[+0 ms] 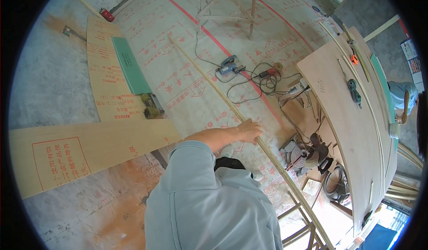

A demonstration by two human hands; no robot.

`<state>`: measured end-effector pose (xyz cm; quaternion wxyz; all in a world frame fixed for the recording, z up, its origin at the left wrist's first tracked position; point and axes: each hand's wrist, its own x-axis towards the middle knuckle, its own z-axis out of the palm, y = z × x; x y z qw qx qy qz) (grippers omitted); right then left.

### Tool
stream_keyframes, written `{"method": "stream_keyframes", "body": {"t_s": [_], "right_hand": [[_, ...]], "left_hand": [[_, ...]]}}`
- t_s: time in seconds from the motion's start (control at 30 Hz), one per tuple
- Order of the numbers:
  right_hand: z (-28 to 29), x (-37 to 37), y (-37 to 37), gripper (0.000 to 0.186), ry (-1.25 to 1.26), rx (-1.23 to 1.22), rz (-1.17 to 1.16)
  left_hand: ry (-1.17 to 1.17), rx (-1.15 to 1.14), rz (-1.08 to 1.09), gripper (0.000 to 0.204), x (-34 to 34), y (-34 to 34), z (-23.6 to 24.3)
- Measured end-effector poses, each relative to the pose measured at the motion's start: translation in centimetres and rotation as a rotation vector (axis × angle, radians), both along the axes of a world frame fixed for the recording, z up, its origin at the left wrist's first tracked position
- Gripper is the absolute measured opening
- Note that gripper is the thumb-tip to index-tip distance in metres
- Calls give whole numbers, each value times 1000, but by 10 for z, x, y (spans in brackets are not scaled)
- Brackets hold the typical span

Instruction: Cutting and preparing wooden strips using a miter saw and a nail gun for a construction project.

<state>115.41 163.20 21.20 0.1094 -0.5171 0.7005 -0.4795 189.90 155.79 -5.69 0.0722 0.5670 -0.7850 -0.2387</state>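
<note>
My left arm, in a grey sleeve pushed up at the elbow, reaches across in front of my body. The fingers of my left hand (249, 131) are wrapped round a long, thin wooden strip (276, 161). This strip slants from the upper middle of the view down to the lower right, past a wooden trestle frame (295, 214). Beneath my hand is floor covered with printed pale sheeting (178, 87). My right hand does not show.
To the right stands a large board-topped table (330, 76) bearing strips and a green power tool (354, 93). A mitre saw (312, 154), a blue power tool (229, 66) and cables lie on the floor. Boards (107, 147) lie left. A person (401, 96) is at the right edge.
</note>
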Motion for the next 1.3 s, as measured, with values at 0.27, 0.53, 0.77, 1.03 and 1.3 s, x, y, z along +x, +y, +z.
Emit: {"method": "stream_keyframes", "body": {"t_s": [0.27, 0.53, 0.77, 1.03, 1.3], "right_hand": [[-33, -31, -21, 32, -274, 115, -171], [-176, -130, -36, 35, -279, 431, -316], [-393, -138, -103, 22, -543, 633, -468], [-717, -42, -216, 25, -612, 799, -399], [-870, 46, -317, 24, -431, 657, -444]], "left_hand": [[241, 274, -271, 62, -135, -44, 46], [-39, 718, -227, 85, -211, -99, -30], [-186, 865, -190, 74, -221, -152, -175], [-228, 841, 7, 71, -124, -235, -388], [-275, 716, 67, 67, -56, -321, -530]]}}
